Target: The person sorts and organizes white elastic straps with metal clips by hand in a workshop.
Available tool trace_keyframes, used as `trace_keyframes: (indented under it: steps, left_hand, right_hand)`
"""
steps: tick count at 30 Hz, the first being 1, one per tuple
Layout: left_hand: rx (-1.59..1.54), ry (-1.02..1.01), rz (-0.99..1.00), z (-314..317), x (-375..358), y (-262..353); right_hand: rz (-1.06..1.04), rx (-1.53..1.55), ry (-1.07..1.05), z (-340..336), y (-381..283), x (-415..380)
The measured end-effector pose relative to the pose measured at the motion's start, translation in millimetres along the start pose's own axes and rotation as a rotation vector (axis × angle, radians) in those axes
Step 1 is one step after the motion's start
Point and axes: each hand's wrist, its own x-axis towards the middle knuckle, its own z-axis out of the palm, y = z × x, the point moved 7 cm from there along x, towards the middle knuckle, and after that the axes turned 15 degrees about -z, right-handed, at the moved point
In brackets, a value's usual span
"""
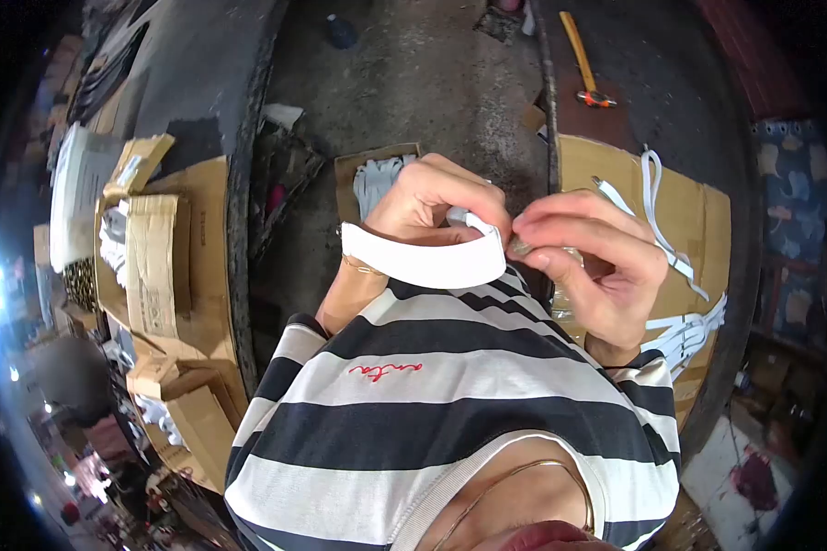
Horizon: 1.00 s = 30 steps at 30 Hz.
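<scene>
My left hand grips a curved white strap in front of my chest, holding it near its right end. My right hand sits just to the right, fingertips pinched on a small metal piece pressed against the strap's end. The two hands almost touch. More white straps lie on a cardboard sheet to the right, partly behind my right hand.
An open cardboard box with white pieces stands at the left, another small box of white straps below my left hand. A hammer with an orange handle lies on the dark surface at top right. Concrete floor lies between.
</scene>
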Motion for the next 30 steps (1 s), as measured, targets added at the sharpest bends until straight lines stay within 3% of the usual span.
trace_keyframes:
  steps: [3,5,10,15,18,26,30]
  left_hand:
    - [0.026,0.085,-0.003,-13,-28,11]
    - [0.031,0.126,-0.01,-25,-43,18]
    - [0.102,0.248,-0.034,-49,-81,26]
    - [0.042,0.37,-0.096,-71,-120,32]
    - [0.076,0.307,-0.024,-73,-133,40]
    - [0.044,0.343,-0.005,-86,-172,55]
    - [0.161,0.473,-0.044,-93,-191,66]
  right_hand:
    - [-0.06,-0.151,-0.088,27,-6,14]
    - [-0.208,-0.173,-0.159,48,-14,23]
    - [-0.253,-0.337,-0.265,93,-20,37]
    - [-0.125,-0.114,-0.492,132,-14,25]
    - [-0.183,-0.24,-0.236,132,-13,38]
    - [-0.249,-0.149,-0.306,189,-26,56]
    - [-0.319,-0.221,-0.271,209,-25,60]
